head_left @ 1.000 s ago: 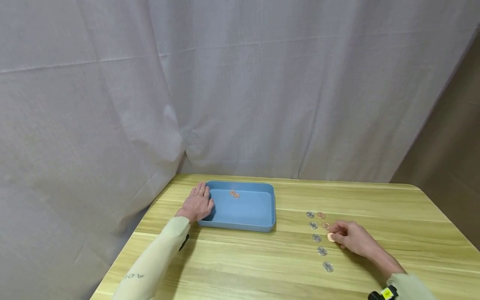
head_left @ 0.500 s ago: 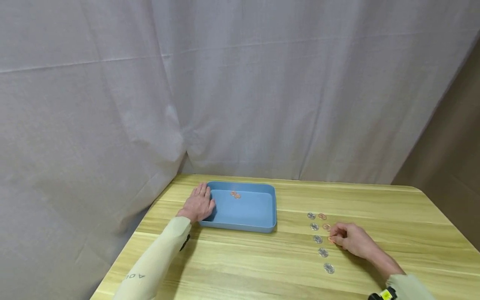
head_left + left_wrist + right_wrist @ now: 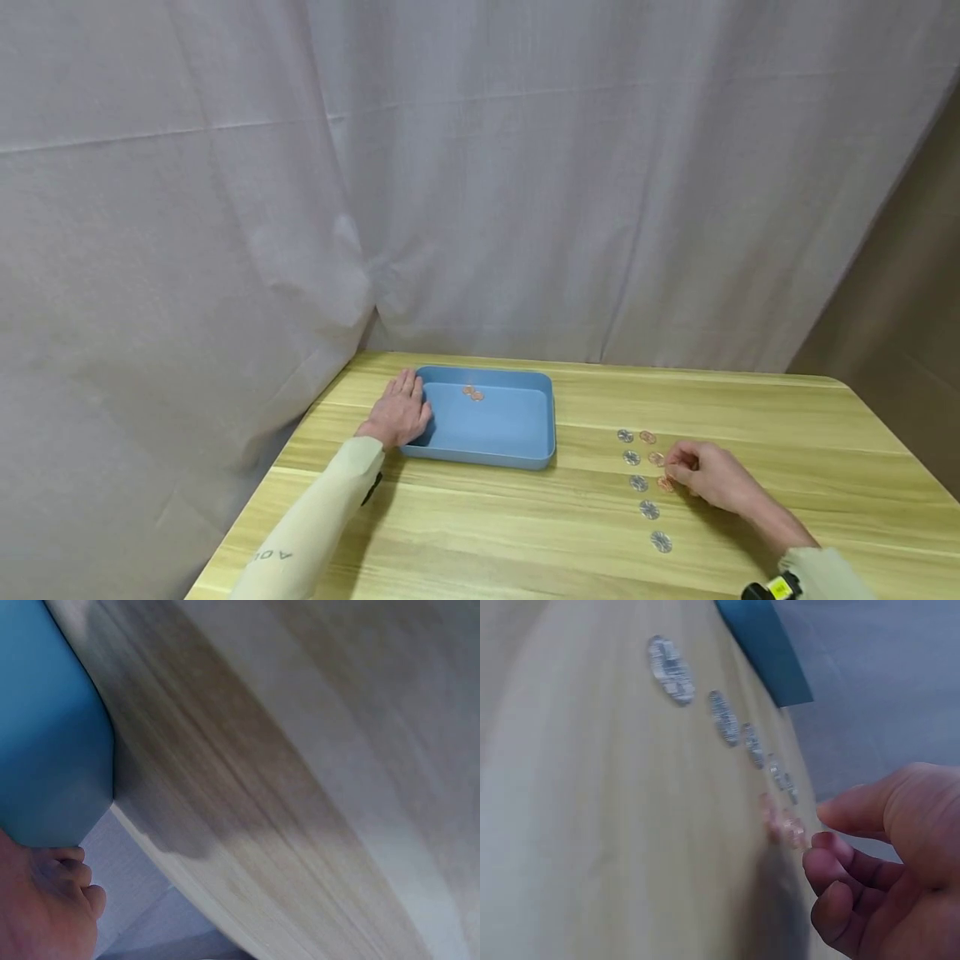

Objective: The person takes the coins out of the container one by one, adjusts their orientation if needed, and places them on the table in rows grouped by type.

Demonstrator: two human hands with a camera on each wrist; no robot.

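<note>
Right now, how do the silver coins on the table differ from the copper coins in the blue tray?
The silver coins lie on the bare table in one straight column of five; the copper coins lie inside the blue tray, only two, close together. The silver ones are grey and shiny, the copper ones orange-brown. The silver column is beside the right hand; the tray coins are nearer the left hand. All lie flat.

Blue tray [image 3: 480,454], silver coins [image 3: 639,483], copper coins [image 3: 648,437], light wood-grain table [image 3: 525,533]

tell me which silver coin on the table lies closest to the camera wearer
The last silver coin at the near end of the five-coin silver column; the other four sit farther away, toward the curtain.
</note>
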